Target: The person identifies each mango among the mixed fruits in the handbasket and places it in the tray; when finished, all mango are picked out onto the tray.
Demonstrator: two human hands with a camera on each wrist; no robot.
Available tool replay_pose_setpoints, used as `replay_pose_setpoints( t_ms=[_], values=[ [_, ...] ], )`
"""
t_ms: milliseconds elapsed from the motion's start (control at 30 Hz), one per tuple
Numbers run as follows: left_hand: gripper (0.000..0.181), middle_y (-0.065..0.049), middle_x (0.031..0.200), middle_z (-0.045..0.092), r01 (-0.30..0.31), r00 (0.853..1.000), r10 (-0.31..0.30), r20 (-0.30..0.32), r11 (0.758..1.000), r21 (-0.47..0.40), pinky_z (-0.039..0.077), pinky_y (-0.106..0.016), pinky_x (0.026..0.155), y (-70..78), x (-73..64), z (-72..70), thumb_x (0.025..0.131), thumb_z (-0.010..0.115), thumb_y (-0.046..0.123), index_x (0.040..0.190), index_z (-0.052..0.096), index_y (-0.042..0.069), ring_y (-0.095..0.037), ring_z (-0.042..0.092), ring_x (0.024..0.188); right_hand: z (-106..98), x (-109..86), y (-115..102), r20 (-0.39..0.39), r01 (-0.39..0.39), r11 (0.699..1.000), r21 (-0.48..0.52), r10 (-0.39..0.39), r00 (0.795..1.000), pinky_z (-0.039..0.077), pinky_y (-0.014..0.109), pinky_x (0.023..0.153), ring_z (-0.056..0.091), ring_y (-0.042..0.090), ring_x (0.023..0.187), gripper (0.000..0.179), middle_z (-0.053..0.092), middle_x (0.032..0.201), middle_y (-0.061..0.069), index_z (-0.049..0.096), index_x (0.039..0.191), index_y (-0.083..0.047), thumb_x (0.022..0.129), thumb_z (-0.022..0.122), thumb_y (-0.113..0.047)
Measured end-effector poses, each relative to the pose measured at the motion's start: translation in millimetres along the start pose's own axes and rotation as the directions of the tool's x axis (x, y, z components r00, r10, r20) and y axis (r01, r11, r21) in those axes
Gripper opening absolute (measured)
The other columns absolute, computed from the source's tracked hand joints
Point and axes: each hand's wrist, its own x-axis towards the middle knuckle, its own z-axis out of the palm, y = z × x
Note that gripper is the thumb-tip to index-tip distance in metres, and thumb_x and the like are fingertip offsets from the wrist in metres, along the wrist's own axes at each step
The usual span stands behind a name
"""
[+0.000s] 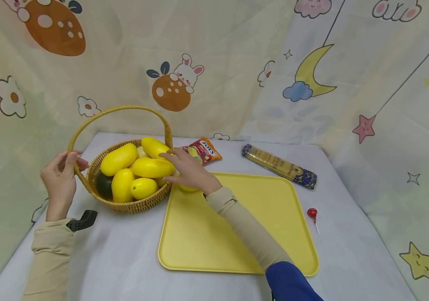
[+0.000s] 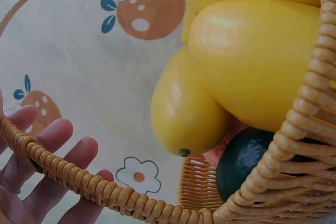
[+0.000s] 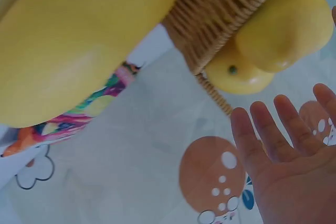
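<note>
A wicker basket (image 1: 139,205) with a tall arched handle (image 1: 124,108) stands on the left of the table. Several smooth yellow mango-like fruits (image 1: 118,159) fill it, along with a smaller lemon-like fruit (image 1: 144,188) and a dark green fruit (image 1: 104,186). My left hand (image 1: 60,173) holds the handle's left side, thumb in front and fingers behind, as the left wrist view (image 2: 47,177) also shows. Over the basket's right rim, my right hand (image 1: 189,169) is spread with extended fingers and grips nothing. Partly hidden beneath it, another yellow fruit (image 1: 187,189) lies on the yellow tray (image 1: 214,246).
Behind the tray lies a colourful candy bag (image 1: 206,150), partly covered by the right hand. A long pasta-like packet (image 1: 278,165) lies at the back right. Right of the tray is a red lollipop (image 1: 312,213). A patterned cloth backdrop (image 1: 229,75) encloses the white table (image 1: 124,251).
</note>
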Motion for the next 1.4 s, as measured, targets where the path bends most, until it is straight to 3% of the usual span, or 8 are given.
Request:
replay_pose_setpoints(
  t_ms=[233, 500, 833, 1033, 1400],
  values=[
    [0.033, 0.012, 0.076, 0.063, 0.012, 1.0, -0.012, 0.004, 1.0, -0.005, 0.047, -0.008, 0.076, 0.1, -2.2, 1.6, 0.095, 0.055, 0.031, 0.111, 0.068, 0.006, -0.002, 0.062, 0.071, 1.9, 20.3, -15.1, 0.045, 0.019, 0.998, -0.057, -0.016, 0.999, 0.039, 0.037, 0.104, 0.046, 0.021, 0.124, 0.065, 0.043, 0.14, 0.008, 0.037, 0.146, -0.02, 0.091, 0.063, -0.043],
    [0.03, 0.013, 0.073, 0.063, -0.031, 1.0, 0.031, 0.002, 0.999, -0.009, 0.048, -0.008, 0.074, 1.6, -3.2, 3.8, 0.096, 0.055, 0.027, 0.109, 0.069, 0.004, -0.002, 0.062, 0.069, 8.5, 30.7, -23.4, 0.075, 0.005, 0.993, -0.117, 0.004, 0.997, 0.044, 0.035, 0.097, 0.05, 0.02, 0.118, 0.065, 0.043, 0.14, 0.008, 0.036, 0.147, -0.02, 0.091, 0.064, -0.04],
    [0.031, 0.013, 0.074, 0.063, -0.034, 0.999, 0.034, 0.006, 0.999, -0.005, 0.047, -0.007, 0.075, 2.8, -1.5, 2.9, 0.097, 0.055, 0.027, 0.11, 0.068, 0.002, 0.0, 0.062, 0.069, 16.4, 33.7, -23.2, 0.087, 0.013, 0.985, -0.173, 0.002, 0.996, 0.043, 0.039, 0.099, 0.045, 0.021, 0.125, 0.064, 0.042, 0.142, 0.009, 0.037, 0.146, -0.021, 0.09, 0.067, -0.028],
    [0.029, 0.013, 0.075, 0.063, -0.009, 1.0, 0.009, 0.009, 1.0, -0.004, 0.047, -0.007, 0.075, 1.9, -1.4, 1.1, 0.096, 0.055, 0.029, 0.109, 0.07, 0.008, -0.001, 0.062, 0.07, 22.6, 33.5, -24.0, 0.102, 0.033, 0.969, -0.245, -0.008, 0.995, 0.043, 0.038, 0.096, 0.048, 0.02, 0.118, 0.063, 0.045, 0.138, 0.008, 0.035, 0.147, -0.022, 0.092, 0.065, -0.027],
    [0.033, 0.013, 0.075, 0.063, -0.001, 1.0, 0.001, 0.004, 1.0, 0.006, 0.047, -0.007, 0.075, 2.9, -1.3, 0.5, 0.096, 0.055, 0.032, 0.111, 0.069, 0.006, -0.001, 0.062, 0.071, 23.3, 32.6, -25.0, 0.087, 0.043, 0.968, -0.247, -0.022, 0.996, 0.043, 0.037, 0.095, 0.05, 0.02, 0.115, 0.063, 0.046, 0.136, 0.007, 0.034, 0.148, -0.021, 0.093, 0.064, -0.028]
  ],
)
